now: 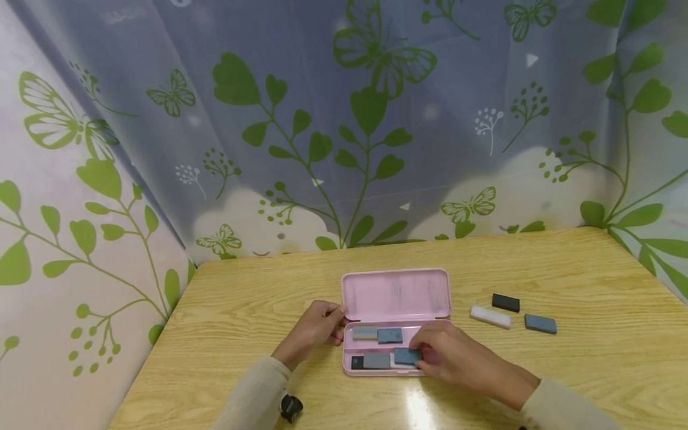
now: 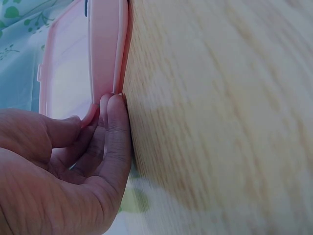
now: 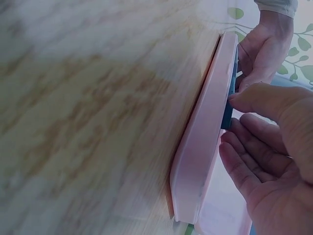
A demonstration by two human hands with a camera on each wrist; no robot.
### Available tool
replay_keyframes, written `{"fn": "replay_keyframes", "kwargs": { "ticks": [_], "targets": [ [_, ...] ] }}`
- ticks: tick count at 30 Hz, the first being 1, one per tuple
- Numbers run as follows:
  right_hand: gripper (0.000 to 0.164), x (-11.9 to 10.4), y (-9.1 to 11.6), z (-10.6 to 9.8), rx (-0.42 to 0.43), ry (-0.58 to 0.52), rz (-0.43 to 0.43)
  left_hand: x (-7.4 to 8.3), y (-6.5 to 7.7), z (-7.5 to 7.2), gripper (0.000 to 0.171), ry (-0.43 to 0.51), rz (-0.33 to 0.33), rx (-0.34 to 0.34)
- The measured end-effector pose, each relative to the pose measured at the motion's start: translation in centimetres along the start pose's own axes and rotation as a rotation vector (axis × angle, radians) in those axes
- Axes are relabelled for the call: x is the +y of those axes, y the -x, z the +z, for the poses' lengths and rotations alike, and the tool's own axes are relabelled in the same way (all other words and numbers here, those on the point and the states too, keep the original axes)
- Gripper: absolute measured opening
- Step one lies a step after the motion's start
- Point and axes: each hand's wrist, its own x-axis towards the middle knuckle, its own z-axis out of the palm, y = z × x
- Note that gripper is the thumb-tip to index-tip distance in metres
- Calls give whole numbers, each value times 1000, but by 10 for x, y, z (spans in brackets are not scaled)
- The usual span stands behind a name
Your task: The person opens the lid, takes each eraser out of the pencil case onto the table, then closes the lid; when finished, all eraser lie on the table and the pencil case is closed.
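Observation:
A pink pencil case (image 1: 396, 293) lies open on the wooden table, its lid tipped back. My left hand (image 1: 318, 327) holds the case at its left end, thumb on the lid's edge and fingers against the side in the left wrist view. Between thumb and fingers, my right hand (image 1: 451, 355) pinches a blue-grey, eraser-like block (image 1: 407, 356) over the front compartment. A white block (image 1: 400, 364) shows partly under it. Left of these sit a grey block (image 1: 377, 361) and a black block (image 1: 357, 362). The back compartment has a striped block (image 1: 364, 333) and another blue-grey block (image 1: 389, 335).
Right of the case on the table (image 1: 242, 334) lie a black block (image 1: 506, 303), a white block (image 1: 490, 317) and a blue-grey block (image 1: 540, 323). A leaf-and-butterfly patterned curtain (image 1: 301, 179) hangs along the table's back edge. A black device (image 1: 291, 408) sits at the left wrist.

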Motion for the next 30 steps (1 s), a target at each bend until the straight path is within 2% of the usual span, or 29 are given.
{"fn": "replay_keyframes", "kwargs": {
  "ticks": [7, 14, 21, 30],
  "targets": [
    [18, -3, 2, -4, -13, 7, 82, 1, 1, 0, 30, 10, 5, -7],
    [17, -2, 6, -13, -6, -20, 100, 3, 2, 0, 30, 7, -8, -7],
    [17, 2, 14, -25, 47, -26, 98, 3, 2, 0, 30, -1, -10, -5],
    [24, 9, 31, -42, 87, -11, 171, 2, 2, 0, 31, 2, -9, -5]
  ]
}}
